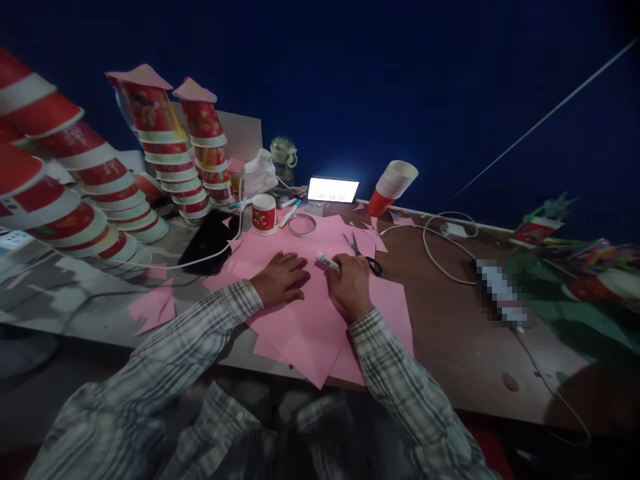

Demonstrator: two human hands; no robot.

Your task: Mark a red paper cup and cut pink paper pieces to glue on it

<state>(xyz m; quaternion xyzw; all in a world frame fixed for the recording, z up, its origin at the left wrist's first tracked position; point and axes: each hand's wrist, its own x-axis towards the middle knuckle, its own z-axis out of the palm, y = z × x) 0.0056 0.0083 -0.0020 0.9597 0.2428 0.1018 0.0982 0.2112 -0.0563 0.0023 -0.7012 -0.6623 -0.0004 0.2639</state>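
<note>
My left hand [281, 279] lies on several overlapping sheets of pink paper [307, 337], palm down with the fingers stretched out. In my right hand [351, 283], closed, is a white glue stick [327, 261] that points up and to the left above the paper. Just beyond that hand lies a pair of scissors [355, 245] with spread blades and dark handles, partly covered by my fingers. A ring-shaped roll of tape [302, 225] rests on the paper's far part. To its left an upside-down red paper cup [264, 217] stands next to some markers [289, 213].
Tall towers of stacked red cups [173, 153] crowd the left, two with pink paper roofs. A black phone [207, 243] lies below them. At the back are a lit timer screen [333, 190] and leaning nested cups [390, 188]. White cable [435, 257] loops rightward.
</note>
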